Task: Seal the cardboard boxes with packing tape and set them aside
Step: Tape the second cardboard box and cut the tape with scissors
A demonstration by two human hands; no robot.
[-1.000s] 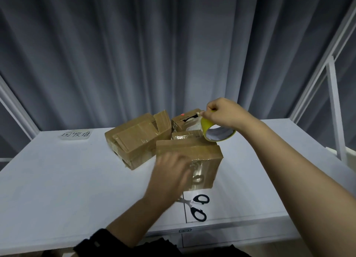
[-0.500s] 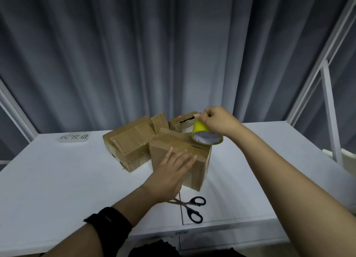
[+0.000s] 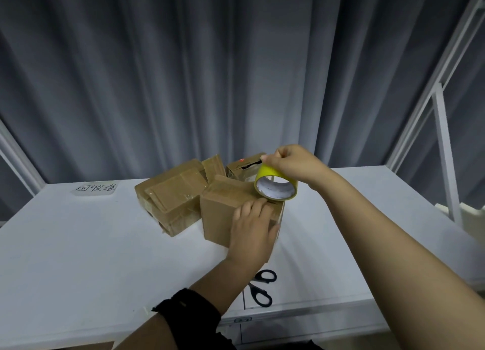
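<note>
I see the left grip (image 3: 252,231) lying flat and unclenched on the near box (image 3: 220,216), fingers stretched over its top edge. The right grip (image 3: 291,163) pinches the yellow tape roll (image 3: 263,173) by its upper rim, holding it at the box's far right corner. That box stands mid-surface (image 3: 78,244), just beside a larger taped box (image 3: 170,195) on its left, with a small box (image 3: 242,167) behind. Black scissors (image 3: 259,286) lie near the front edge.
</note>
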